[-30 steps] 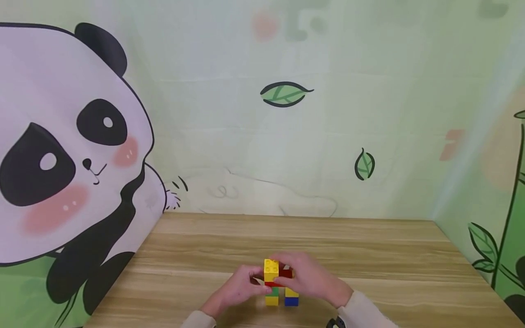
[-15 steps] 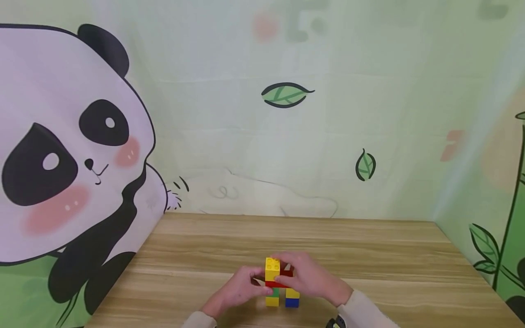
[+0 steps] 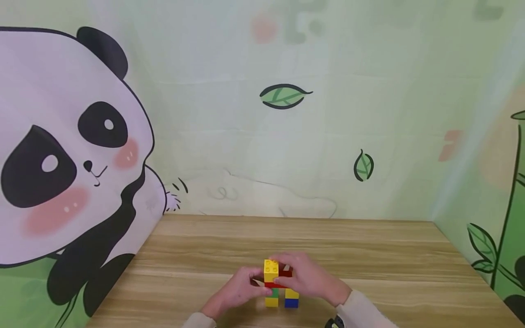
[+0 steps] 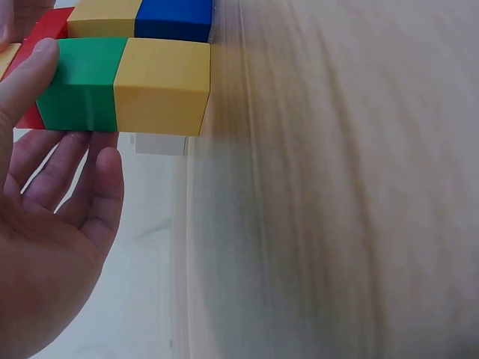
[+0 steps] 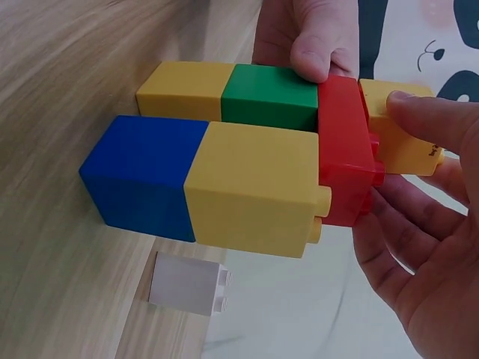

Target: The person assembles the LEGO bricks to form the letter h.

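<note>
Toy building bricks stand in two short columns on the table. The left column has a yellow brick (image 4: 163, 86) at the bottom and a green brick (image 4: 82, 82) on it. The right one is a blue brick (image 5: 146, 176) under a yellow brick (image 5: 254, 187) with exposed studs. A red brick (image 5: 344, 149) lies across the top, carrying another yellow brick (image 3: 271, 272) at its left end. My right hand (image 3: 307, 275) pinches this top brick between thumb and fingers. My left hand (image 3: 239, 288) grips the left column, thumb at the red-green seam, fingers partly hidden behind.
A white brick (image 5: 187, 283) lies on the wooden table (image 3: 197, 246) beyond the columns, hidden from the head view. Behind the table hangs a pale green backdrop (image 3: 229, 127) with a printed panda (image 3: 49, 82) on the left.
</note>
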A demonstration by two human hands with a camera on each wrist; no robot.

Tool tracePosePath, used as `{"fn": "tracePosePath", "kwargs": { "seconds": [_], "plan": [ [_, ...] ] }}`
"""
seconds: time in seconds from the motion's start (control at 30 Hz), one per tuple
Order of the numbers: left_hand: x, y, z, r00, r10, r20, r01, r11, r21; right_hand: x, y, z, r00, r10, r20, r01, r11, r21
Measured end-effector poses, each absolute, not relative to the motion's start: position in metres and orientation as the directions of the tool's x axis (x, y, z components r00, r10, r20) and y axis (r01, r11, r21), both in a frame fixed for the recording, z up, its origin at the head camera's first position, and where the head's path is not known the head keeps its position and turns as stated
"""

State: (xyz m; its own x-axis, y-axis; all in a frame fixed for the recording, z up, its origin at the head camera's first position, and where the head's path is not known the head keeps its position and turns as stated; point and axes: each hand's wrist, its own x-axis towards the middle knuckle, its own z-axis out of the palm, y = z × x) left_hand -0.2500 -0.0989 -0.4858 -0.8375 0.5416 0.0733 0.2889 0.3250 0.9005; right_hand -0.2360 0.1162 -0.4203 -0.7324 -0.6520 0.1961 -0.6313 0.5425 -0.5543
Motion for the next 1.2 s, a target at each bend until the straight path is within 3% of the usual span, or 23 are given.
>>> {"fn": "tracePosePath", "kwargs": {
  "seconds": [0.7,1.2],
  "plan": [
    [-0.2489,-0.0986,-0.4859,-0.841,0.534,0.084,0.297,0.326,0.898,-0.2386,0.1161,-0.4211,-0.696,-0.676,0.241,-0.677,0.507,-0.533],
    [-0.2487,-0.0987,-0.4850,-0.842,0.532,0.085,0.301,0.335,0.893,-0.2388,0.1163,-0.4184,-0.720,-0.665,0.198,-0.642,0.531,-0.552]
  ]
}}
